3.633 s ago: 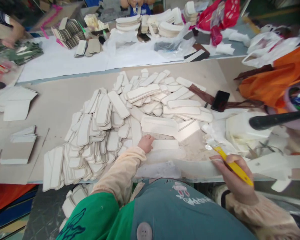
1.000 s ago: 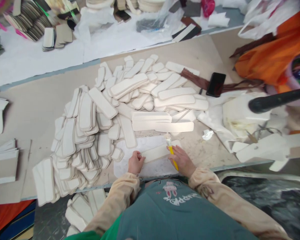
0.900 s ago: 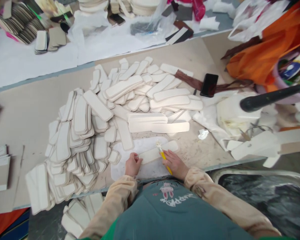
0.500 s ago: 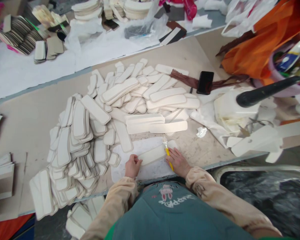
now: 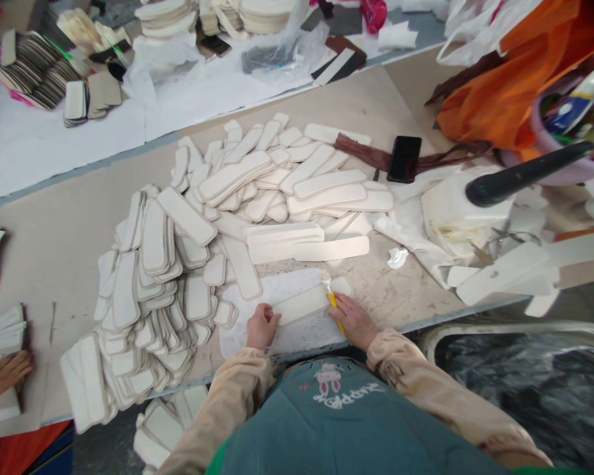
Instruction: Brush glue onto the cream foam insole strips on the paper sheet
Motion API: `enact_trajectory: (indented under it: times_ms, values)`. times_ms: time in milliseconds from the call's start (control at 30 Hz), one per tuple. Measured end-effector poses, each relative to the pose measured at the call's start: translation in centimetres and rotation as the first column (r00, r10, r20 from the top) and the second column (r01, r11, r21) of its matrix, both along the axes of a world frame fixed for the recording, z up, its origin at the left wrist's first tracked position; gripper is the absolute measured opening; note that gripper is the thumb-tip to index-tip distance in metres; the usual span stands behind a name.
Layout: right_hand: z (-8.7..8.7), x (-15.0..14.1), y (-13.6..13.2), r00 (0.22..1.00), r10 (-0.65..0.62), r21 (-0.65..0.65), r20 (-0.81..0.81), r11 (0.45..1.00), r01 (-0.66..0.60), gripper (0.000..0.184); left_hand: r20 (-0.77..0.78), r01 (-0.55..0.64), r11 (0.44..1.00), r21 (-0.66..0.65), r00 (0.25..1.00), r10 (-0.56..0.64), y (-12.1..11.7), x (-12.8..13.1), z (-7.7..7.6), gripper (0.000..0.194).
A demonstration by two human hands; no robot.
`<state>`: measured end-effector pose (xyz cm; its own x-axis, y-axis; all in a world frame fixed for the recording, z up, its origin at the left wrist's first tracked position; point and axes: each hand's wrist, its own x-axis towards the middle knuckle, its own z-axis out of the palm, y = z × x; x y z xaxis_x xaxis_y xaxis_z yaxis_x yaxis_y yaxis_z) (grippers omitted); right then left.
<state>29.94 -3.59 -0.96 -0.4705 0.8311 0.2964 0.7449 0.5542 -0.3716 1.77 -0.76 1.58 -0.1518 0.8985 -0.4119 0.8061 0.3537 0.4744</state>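
Note:
A long cream strip [image 5: 304, 303] lies on a pale work sheet [image 5: 277, 316] at the table's near edge. My left hand [image 5: 261, 327] is closed, pinning the strip's left end. My right hand [image 5: 354, 321] grips a yellow-handled brush [image 5: 332, 302], its bristles touching the strip near its right end. Behind them spreads a big heap of the same cream strips [image 5: 188, 251], and two longer strips [image 5: 307, 247] lie just beyond the sheet.
A black phone [image 5: 404, 159] lies right of the heap, orange cloth [image 5: 515, 92] and a black handle [image 5: 525, 173] beyond it. Another person's hand [image 5: 2, 376] rests on stacked sheets at far left. More stacks crowd the far white table [image 5: 79, 138].
My right hand came in from the right edge with the brush and set it on the strip; over the last second both hands barely move. Another person's hand appeared at far left.

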Motion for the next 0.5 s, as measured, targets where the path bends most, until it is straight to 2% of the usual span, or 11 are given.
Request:
enact_trajectory:
  times_ms: [233,500]
  values:
    - [0.1,0.1,-0.1,0.999,-0.026,-0.033,-0.026,0.999,0.025,0.021,0.001,0.029,0.999,0.032,1.0,-0.029,0.0,-0.1,-0.2,0.022]
    - [-1.2,2.8,0.0,0.997,-0.07,-0.044,-0.034,0.997,0.069,0.021,-0.027,0.046,0.997,0.061,0.999,-0.045,-0.3,-0.1,-0.5,0.023]
